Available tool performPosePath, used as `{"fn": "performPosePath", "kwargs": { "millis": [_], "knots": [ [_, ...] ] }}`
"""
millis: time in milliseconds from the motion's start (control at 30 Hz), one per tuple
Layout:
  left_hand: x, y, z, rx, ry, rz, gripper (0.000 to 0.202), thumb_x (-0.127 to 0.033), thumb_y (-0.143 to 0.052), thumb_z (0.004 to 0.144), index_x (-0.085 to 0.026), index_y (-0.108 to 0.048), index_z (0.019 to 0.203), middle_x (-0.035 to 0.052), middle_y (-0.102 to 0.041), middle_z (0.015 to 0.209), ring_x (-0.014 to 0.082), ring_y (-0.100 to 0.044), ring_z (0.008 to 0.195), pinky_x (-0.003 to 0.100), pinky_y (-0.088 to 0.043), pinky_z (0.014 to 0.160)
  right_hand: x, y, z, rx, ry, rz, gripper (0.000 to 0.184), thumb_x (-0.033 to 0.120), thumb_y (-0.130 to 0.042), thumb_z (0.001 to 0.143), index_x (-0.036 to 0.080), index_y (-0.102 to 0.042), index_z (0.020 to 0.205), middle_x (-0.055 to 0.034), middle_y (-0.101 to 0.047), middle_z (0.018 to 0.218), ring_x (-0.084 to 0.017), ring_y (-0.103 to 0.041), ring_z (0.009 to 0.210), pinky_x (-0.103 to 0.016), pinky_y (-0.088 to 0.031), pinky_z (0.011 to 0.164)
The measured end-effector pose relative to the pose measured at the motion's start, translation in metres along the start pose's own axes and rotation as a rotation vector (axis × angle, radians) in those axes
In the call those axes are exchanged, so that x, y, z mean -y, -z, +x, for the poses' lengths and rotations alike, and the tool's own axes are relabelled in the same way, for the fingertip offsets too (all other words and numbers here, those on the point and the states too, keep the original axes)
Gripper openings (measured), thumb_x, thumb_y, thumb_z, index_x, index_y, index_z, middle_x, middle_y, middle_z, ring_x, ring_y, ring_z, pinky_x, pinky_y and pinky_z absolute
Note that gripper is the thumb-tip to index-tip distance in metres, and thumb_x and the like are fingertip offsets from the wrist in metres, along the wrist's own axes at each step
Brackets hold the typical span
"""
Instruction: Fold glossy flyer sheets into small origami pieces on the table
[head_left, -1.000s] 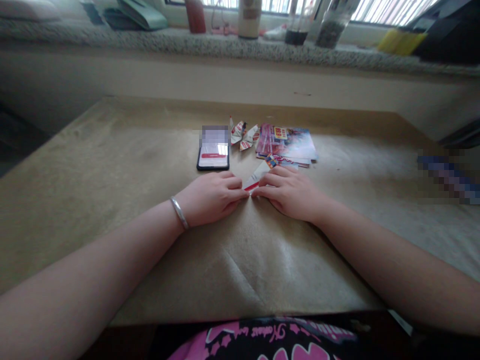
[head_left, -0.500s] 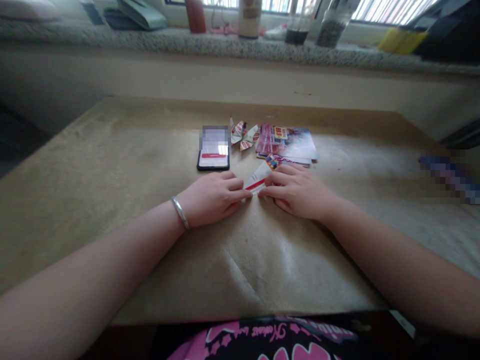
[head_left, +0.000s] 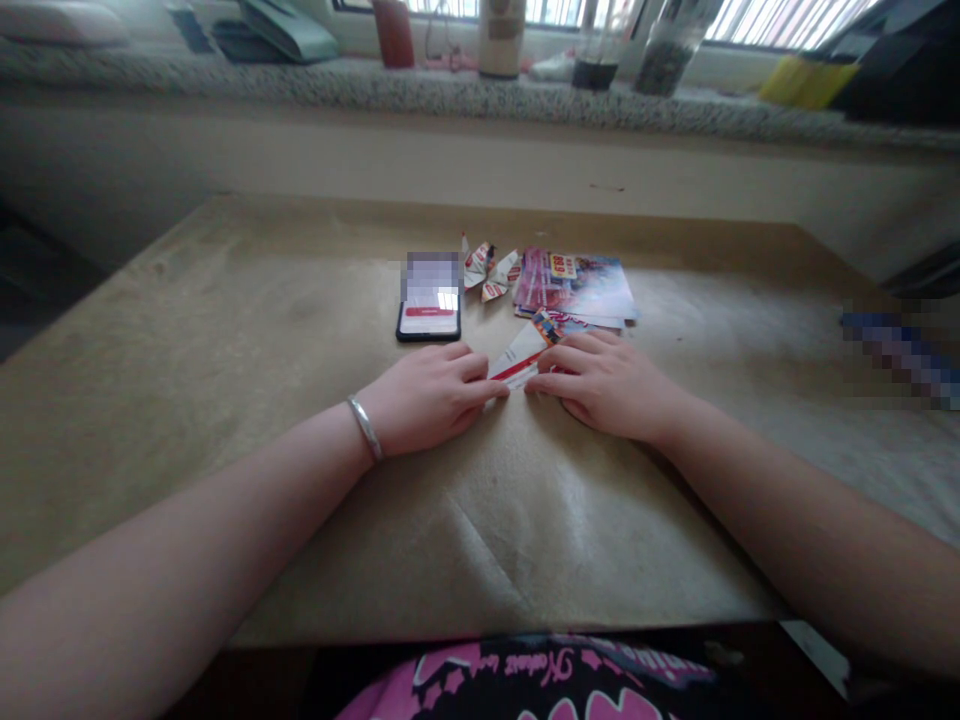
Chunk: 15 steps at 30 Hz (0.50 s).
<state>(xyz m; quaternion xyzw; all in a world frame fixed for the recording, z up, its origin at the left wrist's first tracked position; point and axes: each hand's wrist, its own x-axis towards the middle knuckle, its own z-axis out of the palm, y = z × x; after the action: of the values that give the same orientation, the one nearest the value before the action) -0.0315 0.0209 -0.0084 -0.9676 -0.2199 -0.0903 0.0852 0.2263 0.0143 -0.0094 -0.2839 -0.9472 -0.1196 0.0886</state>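
A folded piece of printed paper (head_left: pixel 519 355), white with a red stripe, lies flat on the brown table cover (head_left: pixel 225 330) in front of me. My left hand (head_left: pixel 424 395), with a silver bangle on its wrist, presses its fingertips on the paper's near left edge. My right hand (head_left: pixel 604 385) presses down on the paper's right side, fingers bent and close together. The fingertips of both hands nearly meet over the paper.
A phone (head_left: pixel 429 300) with a lit screen lies just beyond my left hand. Two small folded paper figures (head_left: pixel 487 270) and a stack of printed leaflets (head_left: pixel 574 285) lie behind the paper. Jars and bottles (head_left: pixel 501 35) stand on the stone windowsill at the back.
My right hand has slid a little to the right along the paper, showing more of the red stripe. My left hand has barely moved.
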Motion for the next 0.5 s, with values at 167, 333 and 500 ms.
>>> {"fn": "performPosePath", "kwargs": {
  "millis": [167, 333, 500],
  "knots": [
    [0.001, 0.001, 0.000, -0.006, -0.001, -0.013, 0.028, -0.023, -0.046, 0.092, -0.023, -0.063, 0.115, 0.0063, -0.062, 0.097, 0.0156, -0.053, 0.084, 0.027, -0.045, 0.076, -0.004, 0.004, -0.006, 0.016, 0.005, -0.047, 0.030, 0.020, -0.049, 0.090, 0.032, -0.065, 0.113, -0.0037, -0.065, 0.112, -0.021, -0.051, 0.096, -0.035, -0.033, 0.080],
    [0.000, 0.005, 0.002, 0.006, -0.029, 0.000, 0.028, -0.023, -0.044, 0.093, -0.021, -0.063, 0.113, 0.0071, -0.063, 0.099, 0.0156, -0.055, 0.084, 0.027, -0.046, 0.076, -0.006, 0.003, -0.009, 0.009, 0.010, -0.066, 0.033, 0.019, -0.050, 0.089, 0.033, -0.065, 0.115, -0.0039, -0.064, 0.114, -0.021, -0.051, 0.097, -0.035, -0.034, 0.080],
    [0.002, 0.004, 0.000, 0.017, -0.029, -0.014, 0.028, -0.024, -0.043, 0.094, -0.021, -0.062, 0.115, 0.0073, -0.063, 0.104, 0.0163, -0.056, 0.088, 0.028, -0.047, 0.079, -0.007, 0.005, -0.012, 0.006, -0.001, -0.055, 0.033, 0.019, -0.050, 0.088, 0.034, -0.065, 0.114, -0.0036, -0.065, 0.110, -0.021, -0.051, 0.096, -0.036, -0.035, 0.081]
  ]
}}
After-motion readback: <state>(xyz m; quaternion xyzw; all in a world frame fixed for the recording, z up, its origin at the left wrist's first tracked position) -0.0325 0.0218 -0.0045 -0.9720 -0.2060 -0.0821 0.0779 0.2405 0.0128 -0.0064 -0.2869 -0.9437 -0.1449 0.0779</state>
